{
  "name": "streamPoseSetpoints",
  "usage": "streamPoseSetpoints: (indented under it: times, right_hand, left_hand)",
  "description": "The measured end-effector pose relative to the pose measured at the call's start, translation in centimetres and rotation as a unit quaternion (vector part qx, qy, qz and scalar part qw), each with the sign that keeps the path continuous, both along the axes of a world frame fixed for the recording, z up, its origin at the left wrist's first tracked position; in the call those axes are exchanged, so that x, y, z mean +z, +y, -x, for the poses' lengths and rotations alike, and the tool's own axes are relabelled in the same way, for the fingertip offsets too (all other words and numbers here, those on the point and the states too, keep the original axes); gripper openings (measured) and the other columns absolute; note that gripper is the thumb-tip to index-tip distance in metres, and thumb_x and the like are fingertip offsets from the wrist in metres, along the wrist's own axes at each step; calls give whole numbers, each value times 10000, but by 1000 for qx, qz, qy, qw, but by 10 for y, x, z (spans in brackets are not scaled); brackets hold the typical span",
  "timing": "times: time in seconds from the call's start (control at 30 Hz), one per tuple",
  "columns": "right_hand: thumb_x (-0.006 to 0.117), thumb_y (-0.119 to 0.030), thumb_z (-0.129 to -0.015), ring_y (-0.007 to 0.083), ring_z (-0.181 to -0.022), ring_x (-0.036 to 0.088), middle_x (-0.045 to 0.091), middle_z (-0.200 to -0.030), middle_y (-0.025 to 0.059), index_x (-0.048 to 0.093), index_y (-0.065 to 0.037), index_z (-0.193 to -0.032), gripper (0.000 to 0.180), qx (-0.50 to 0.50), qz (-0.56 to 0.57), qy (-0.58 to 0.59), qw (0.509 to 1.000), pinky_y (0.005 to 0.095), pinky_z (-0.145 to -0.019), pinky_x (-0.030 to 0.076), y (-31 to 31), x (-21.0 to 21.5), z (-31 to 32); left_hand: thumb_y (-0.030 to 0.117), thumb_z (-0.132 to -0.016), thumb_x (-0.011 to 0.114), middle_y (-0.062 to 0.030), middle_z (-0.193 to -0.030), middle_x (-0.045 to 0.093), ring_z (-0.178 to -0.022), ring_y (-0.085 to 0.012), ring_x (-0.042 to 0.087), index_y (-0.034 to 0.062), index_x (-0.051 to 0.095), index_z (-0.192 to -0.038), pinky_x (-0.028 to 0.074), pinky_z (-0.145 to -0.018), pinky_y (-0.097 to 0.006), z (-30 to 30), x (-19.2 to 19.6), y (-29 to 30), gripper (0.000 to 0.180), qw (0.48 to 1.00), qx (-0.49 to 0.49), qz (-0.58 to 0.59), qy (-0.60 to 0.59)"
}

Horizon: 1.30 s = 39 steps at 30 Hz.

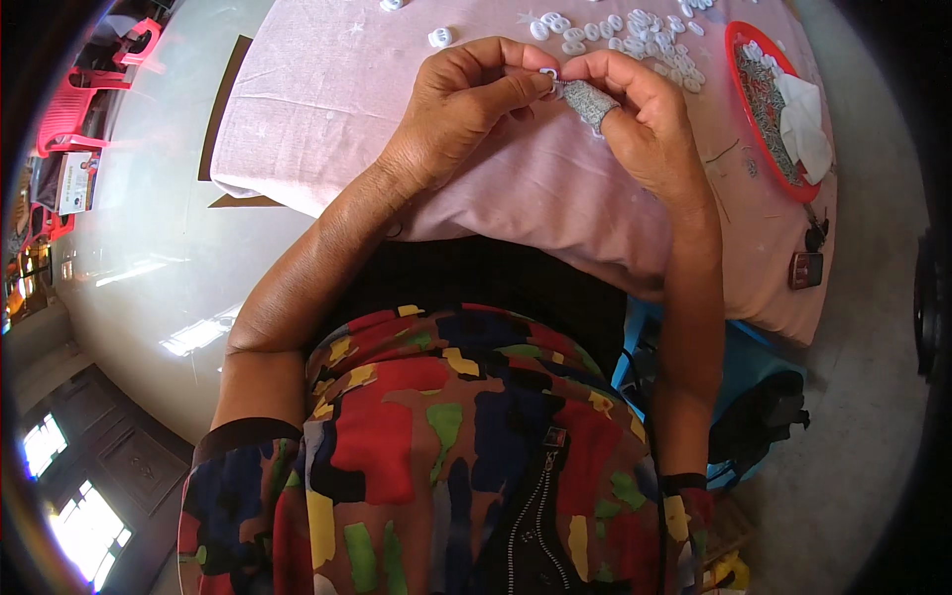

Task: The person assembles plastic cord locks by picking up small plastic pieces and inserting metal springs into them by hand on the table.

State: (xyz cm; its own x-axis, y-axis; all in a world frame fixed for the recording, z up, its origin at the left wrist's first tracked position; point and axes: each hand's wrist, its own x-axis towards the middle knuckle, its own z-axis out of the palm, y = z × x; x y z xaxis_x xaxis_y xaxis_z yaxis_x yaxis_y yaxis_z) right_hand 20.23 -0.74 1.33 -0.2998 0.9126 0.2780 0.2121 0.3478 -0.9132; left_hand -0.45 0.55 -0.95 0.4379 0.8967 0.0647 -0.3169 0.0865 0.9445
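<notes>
White ring piece [548,73], small and plastic-looking, sits at upper centre, pinched between my left hand [458,109] and right hand [645,124], whose forefinger wears a grey cot [589,102]; I judge it mid-assembly, needing a fine press before taking another from the pile [635,35] on the pink-clothed bench [327,109].

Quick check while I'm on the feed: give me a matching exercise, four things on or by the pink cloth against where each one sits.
Things:
1. Red tray
2. Loose white rings
3. Small white piece
4. Grey finger cover

Places:
A. On a finger of the right hand
B. Scattered on the pink cloth at its far edge
C. At the cloth's right side, holding metal bits and a white rag
D. Pinched between the fingertips of the left hand and the right hand

Pairs: 1-C, 2-B, 3-D, 4-A
</notes>
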Motion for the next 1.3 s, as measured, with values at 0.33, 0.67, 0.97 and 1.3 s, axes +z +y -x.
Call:
streamPoseSetpoints:
  times: [0.33,0.67,0.97,1.3]
  right_hand:
    - [631,-31,-819,250,-866,687,698,-929,120,691,-34,-1090,277,-70,-104,-190,974,340,-793,533,-1,-5,6]
    - [633,-60,-781,306,-840,667,678,-865,126,664,-46,-1002,224,-80,-148,-309,936,405,-787,522,-1,-2,11]
    - [635,-32,-802,291,-786,693,706,-903,157,692,-40,-1044,249,-94,-131,-290,943,364,-734,542,-3,-1,2]
    - [629,8,-853,67,-803,645,724,-909,43,703,19,-1046,207,-102,-7,-19,995,217,-710,507,-3,6,1]
  left_hand:
    - [164,-938,680,-12,-882,696,-745,-53,593,53,686,-1057,464,-664,-200,3,-2,5,163,999,46,17,-2]
    - [164,-939,678,-10,-896,690,-759,-57,589,58,683,-1046,467,-673,-207,2,-3,3,151,999,45,15,-1]
    - [172,-943,680,-2,-909,693,-768,-52,586,70,686,-1058,466,-685,-201,3,0,1,154,999,38,6,8]
    - [147,-942,679,-14,-915,686,-780,-58,593,52,681,-1056,483,-697,-200,2,1,0,148,999,36,-3,17]
